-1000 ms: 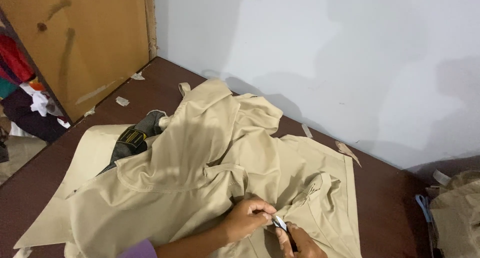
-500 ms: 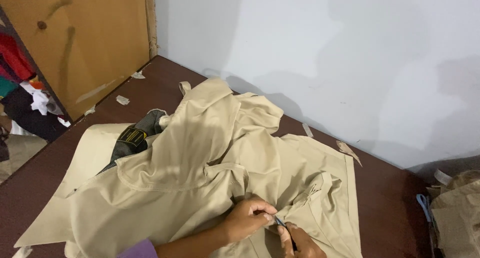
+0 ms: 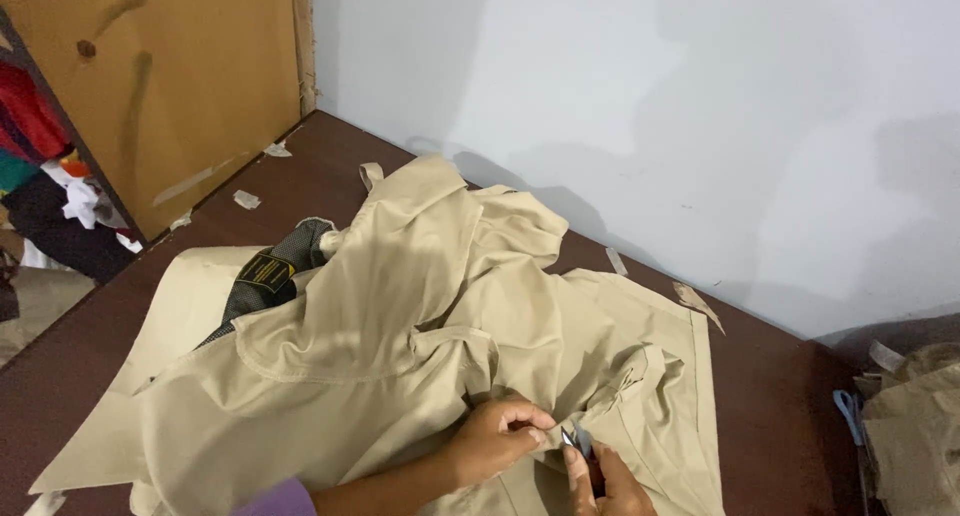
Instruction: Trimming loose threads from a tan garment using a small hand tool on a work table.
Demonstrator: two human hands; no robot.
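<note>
my table (image 3: 330,161) is dark brown, set into a wall corner. on it: beige garment (image 3: 420,346) spread wide, fabric scraps (image 3: 245,199) near the edges, second beige pile (image 3: 915,421) at right.

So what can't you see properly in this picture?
- Right hand, head view: its lower part is cut off by the bottom edge.
- Small metal tool in that hand: too small to tell its kind, and the fingers cover its handle.
- Dark cloth: mostly buried under the beige garment.
- Blue-handled thing at the right: half hidden by another beige pile.
- Left hand: its fingertips curl into the fabric.
</note>
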